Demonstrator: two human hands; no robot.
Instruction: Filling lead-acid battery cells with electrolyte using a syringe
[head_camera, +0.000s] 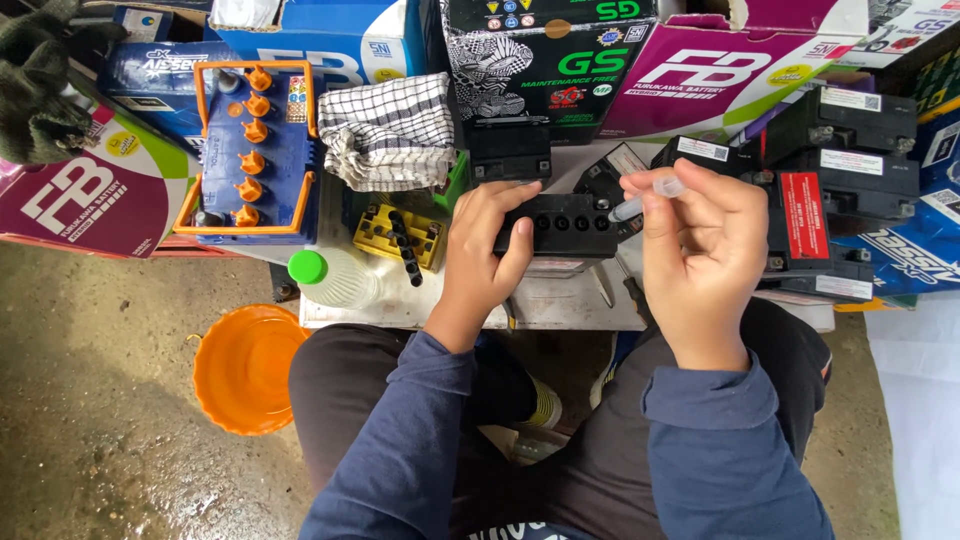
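Note:
A small black battery with a row of round filler holes on top sits on the white bench in front of me. My left hand grips the battery's left end, thumb along its front. My right hand holds a clear plastic syringe, its tip pointing down-left at the right-hand filler holes.
A blue battery with orange caps and a checked cloth lie at the back left. A yellow cap strip, a green-capped bottle and an orange bowl are to the left. Black batteries and cartons crowd the right and back.

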